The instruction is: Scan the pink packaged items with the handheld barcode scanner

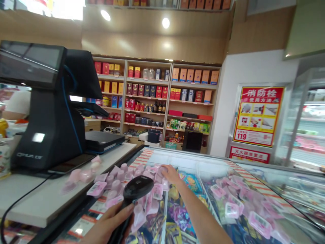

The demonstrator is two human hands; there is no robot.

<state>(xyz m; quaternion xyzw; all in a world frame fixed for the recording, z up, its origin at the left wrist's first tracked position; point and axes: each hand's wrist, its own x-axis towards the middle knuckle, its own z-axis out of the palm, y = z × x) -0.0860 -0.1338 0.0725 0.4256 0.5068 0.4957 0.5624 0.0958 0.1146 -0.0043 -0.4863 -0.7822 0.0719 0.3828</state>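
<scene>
My left hand [111,220] is wrapped round the handle of a black barcode scanner [139,186], its head over a pile of pink packs. These small pink cup-shaped packs [117,185] with white barcode labels lie heaped on the glass top of a display freezer [175,156]. At the far right side of the heap, my right hand [170,173] has its fingers bent round one pink pack [159,176], the fingertips partly hidden. A second group of pink packs [238,200] lies to the right on the glass.
Left of the freezer stands a white counter [33,201] with a black point-of-sale terminal [48,128], a cable and several loose pink packs [85,174]. Colourful bagged goods [179,211] show under the glass. Behind are shelves [146,81] of boxes and bottles.
</scene>
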